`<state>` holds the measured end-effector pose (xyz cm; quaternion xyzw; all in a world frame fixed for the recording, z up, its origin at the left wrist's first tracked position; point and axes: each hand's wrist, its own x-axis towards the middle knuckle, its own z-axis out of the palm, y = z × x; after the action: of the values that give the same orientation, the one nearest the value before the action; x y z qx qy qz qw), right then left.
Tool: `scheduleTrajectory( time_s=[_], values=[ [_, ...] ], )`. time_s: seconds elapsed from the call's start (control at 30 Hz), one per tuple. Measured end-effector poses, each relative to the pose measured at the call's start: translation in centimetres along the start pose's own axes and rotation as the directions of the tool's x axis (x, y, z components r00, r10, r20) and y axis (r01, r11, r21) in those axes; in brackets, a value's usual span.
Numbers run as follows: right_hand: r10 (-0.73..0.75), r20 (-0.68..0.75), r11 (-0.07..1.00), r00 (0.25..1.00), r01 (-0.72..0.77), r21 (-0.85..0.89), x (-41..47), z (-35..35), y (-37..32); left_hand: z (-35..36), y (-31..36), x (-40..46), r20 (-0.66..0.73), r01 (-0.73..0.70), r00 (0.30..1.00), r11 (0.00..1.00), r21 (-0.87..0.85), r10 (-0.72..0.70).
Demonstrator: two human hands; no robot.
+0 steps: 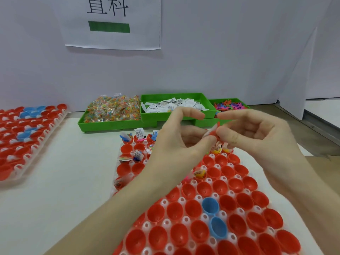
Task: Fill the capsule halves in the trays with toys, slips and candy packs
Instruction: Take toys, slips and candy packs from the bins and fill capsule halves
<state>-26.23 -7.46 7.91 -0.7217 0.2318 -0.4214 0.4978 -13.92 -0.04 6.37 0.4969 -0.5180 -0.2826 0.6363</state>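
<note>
A clear tray (185, 219) of red capsule halves, with two blue ones (210, 206), lies in front of me. Several halves in its far rows hold slips, toys or candy packs (137, 154). Above the tray's far part, my left hand (181, 138) and my right hand (257, 133) meet. Together their fingertips pinch a small orange toy with a white slip (213, 130). Behind them stand three green bins: candy packs (112, 109), white paper slips (174, 104) and small coloured toys (230, 104).
A second tray (24, 137) of red and blue capsule halves lies at the far left on the white table. A white wall with a printed paper sign (112, 23) stands right behind the bins. The table's edge and a brown surface lie to the right.
</note>
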Motion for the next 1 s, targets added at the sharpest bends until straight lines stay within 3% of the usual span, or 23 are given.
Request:
scheduleTrajectory(
  time_s=[0.13,0.2,0.3,0.37,0.47,0.53,0.6,0.73,0.83,1.0],
  values=[
    [0.031,0.21,0.96,0.977,0.03,-0.28,0.4,-1.1,0.4,0.0,-0.3,1.0,0.116,0.038,0.991,0.98,0.194,-0.061],
    [0.013,0.19,0.936,0.982,0.055,-0.348,0.5,-1.3,0.9,0.4,-0.8,1.3,0.095,0.076,0.991,0.974,0.213,-0.098],
    [0.034,-0.017,0.985,0.999,-0.036,-0.169,0.2,-1.0,2.4,1.3,-1.8,1.6,0.002,0.176,0.984,0.973,0.147,-0.178],
    [0.118,-0.136,0.993,0.984,-0.119,0.003,-0.1,-0.6,3.7,1.9,-2.4,1.7,0.017,0.163,0.985,0.967,0.194,-0.169],
    [0.155,-0.117,0.987,0.981,-0.159,-0.025,-0.6,-1.1,5.2,2.0,-3.1,2.1,-0.022,0.087,0.996,0.929,0.359,-0.085],
    [0.175,-0.055,0.966,0.983,-0.182,-0.185,-0.7,-2.0,5.8,1.9,-3.9,2.9,0.101,-0.012,0.993,0.787,0.617,-0.064],
    [0.232,-0.038,0.918,0.972,-0.231,-0.323,-0.7,-3.0,6.4,2.0,-4.8,3.5,0.279,-0.148,0.949,0.571,0.807,-0.148],
    [0.235,-0.094,0.916,0.967,-0.253,-0.311,-0.8,-4.1,7.4,2.6,-6.3,3.7,0.386,-0.296,0.896,0.352,0.888,-0.221],
    [0.237,-0.018,0.891,0.971,-0.225,-0.395,-1.0,-4.1,8.0,2.5,-6.6,3.8,0.419,-0.37,0.894,0.264,0.891,-0.16],
    [0.19,0.125,0.841,0.974,-0.096,-0.533,-0.9,-3.1,8.4,2.0,-6.8,4.1,0.456,-0.423,0.876,0.202,0.883,-0.158]
  ],
)
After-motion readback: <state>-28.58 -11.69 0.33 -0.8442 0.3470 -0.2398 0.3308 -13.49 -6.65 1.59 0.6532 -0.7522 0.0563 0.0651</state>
